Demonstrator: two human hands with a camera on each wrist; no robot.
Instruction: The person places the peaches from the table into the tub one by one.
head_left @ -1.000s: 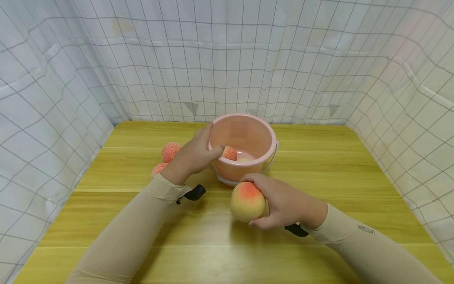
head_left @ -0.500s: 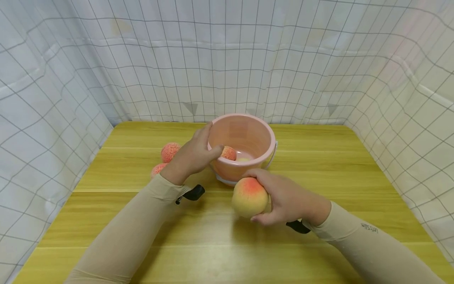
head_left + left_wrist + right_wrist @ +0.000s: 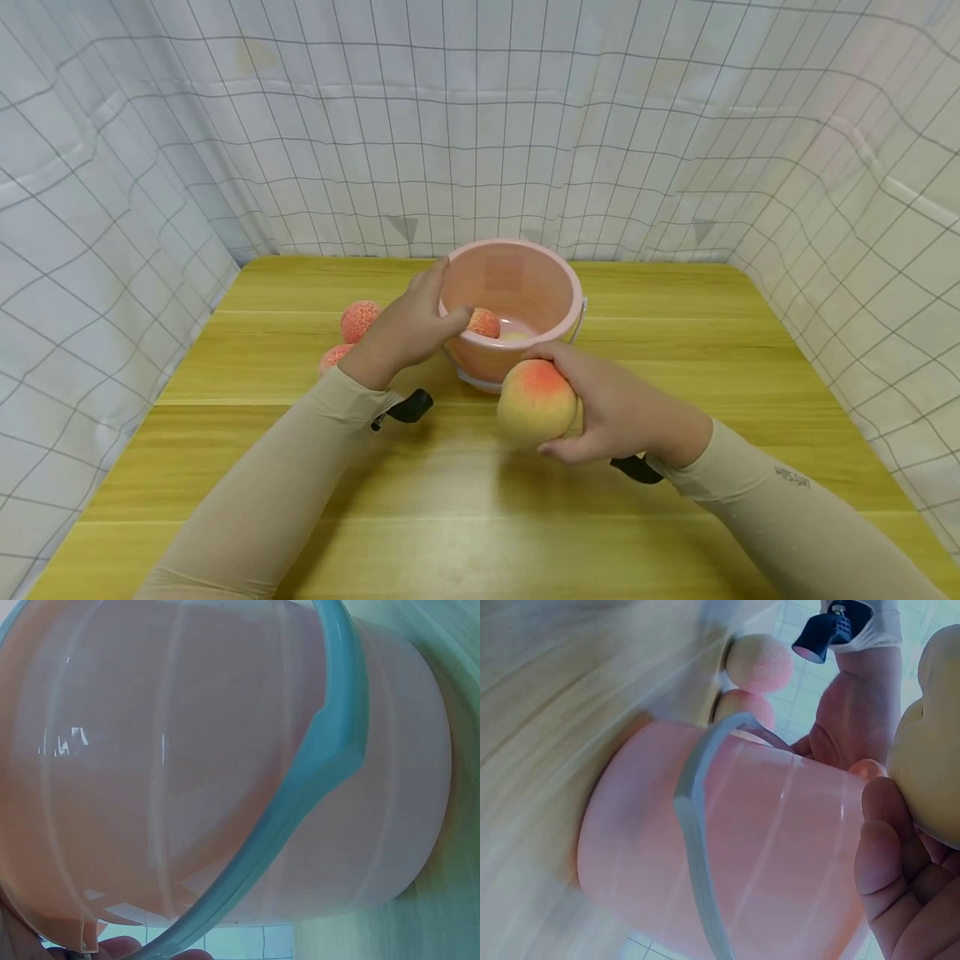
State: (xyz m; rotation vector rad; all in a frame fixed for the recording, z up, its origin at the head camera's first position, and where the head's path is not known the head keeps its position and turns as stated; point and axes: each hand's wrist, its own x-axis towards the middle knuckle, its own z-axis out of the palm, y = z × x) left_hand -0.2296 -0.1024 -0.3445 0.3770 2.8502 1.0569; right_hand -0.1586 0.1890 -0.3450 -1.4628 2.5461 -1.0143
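Observation:
A pink bucket (image 3: 480,363) stands near the back of the table. My left hand (image 3: 408,329) grips its left rim, thumb over the near edge and fingers on the outer side. With its fingers and thumb around a large yellow peach (image 3: 536,404) with a red top, my right hand (image 3: 618,408) is just in front of the bucket. In the right wrist view, that peach (image 3: 934,761) is close to the bucket's rim. Inside the bucket lies a smaller red-orange peach (image 3: 485,322) beside something pale yellow (image 3: 513,337). The bucket's handle (image 3: 262,832) hangs down across its wall.
Two pinkish-red peaches (image 3: 361,321) lie on the wooden table (image 3: 247,333) left of the bucket, partly hidden by my left arm. White curtains with a grid pattern (image 3: 487,150) enclose the table at the back and both sides.
My right hand has lifted the large peach slightly and moved it a little to the right and nearer the bucket. The left hand and the bucket have stayed put.

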